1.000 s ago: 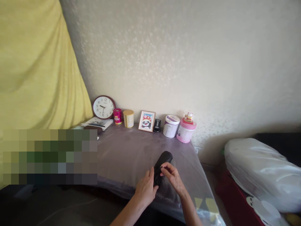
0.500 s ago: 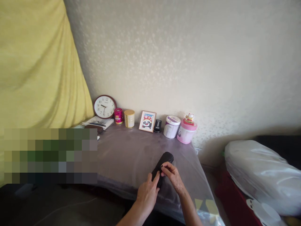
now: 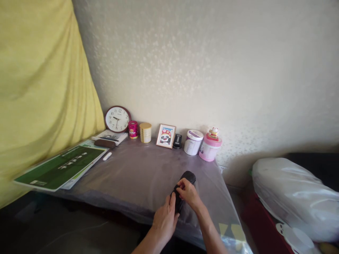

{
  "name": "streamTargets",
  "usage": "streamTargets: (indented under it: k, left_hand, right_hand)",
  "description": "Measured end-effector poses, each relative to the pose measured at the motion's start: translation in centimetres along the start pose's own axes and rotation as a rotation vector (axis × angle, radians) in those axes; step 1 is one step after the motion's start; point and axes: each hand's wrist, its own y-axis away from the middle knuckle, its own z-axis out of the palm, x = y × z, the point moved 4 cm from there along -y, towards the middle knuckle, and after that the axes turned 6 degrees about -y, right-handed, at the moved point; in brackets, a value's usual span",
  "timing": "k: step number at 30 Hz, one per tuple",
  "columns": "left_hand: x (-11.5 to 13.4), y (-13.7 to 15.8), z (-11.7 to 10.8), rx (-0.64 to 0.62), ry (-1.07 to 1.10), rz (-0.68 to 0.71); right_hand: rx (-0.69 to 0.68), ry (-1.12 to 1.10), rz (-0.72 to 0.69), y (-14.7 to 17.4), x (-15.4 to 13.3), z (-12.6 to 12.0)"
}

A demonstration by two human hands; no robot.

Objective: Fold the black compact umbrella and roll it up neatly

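Note:
A black object that looks like a folded umbrella [image 3: 188, 175] lies slantwise near the front of the table. My left hand [image 3: 164, 216] is closed round its near part, thumb and fingers pressing on it. Over its middle, my right hand [image 3: 187, 191] is bent with thumb and fingertips pinched together at the dark fabric. What exactly the right fingertips pinch is too small and dark to make out; it may be a strap. My hands partly cover the near half of the umbrella.
Along the wall stand a clock [image 3: 118, 119], a pink can [image 3: 133, 129], a yellow-lidded can [image 3: 145, 133], a framed panda picture [image 3: 166, 135], a white tub [image 3: 193, 143] and a pink tub [image 3: 210, 148]. A green booklet [image 3: 71, 164] lies left; a white bag [image 3: 293, 194] bulges right.
My right hand has shifted slightly left, closer to my left hand, and now reaches across the umbrella's middle. My left hand and the umbrella have barely moved.

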Motion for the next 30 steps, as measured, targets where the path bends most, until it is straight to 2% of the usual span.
streamTargets:
  k: [4,10,17,20,24,27,30]
  left_hand:
    - [-1.2,0.8,0.2,-0.036,0.133,0.031]
    - [-2.2,2.1,0.1,-0.066,0.163,0.015]
    - [-2.1,2.4,0.4,-0.054,0.128,0.016]
    - [-2.2,2.5,0.6,-0.044,0.128,0.029]
    - [-2.3,2.4,0.8,-0.039,0.132,0.038]
    - [-2.1,2.1,0.7,-0.071,0.135,0.033]
    - [-1.9,1.8,0.1,-0.068,0.105,0.032]
  right_hand:
    - [0.032,-0.074,0.008,0.2,-0.3,-0.2]
    - [0.229,-0.301,0.004,0.8,-0.2,-3.1]
    - [0.203,-0.346,-0.018,1.0,0.0,-3.6]
    - [0.242,-0.362,-0.017,1.5,0.1,-4.3]
    - [0.29,-0.342,-0.027,2.3,0.4,-5.7]
    - [0.267,-0.263,-0.051,2.5,0.4,-5.9]
    - [0.173,-0.054,-0.187,2.3,-0.6,-5.0]
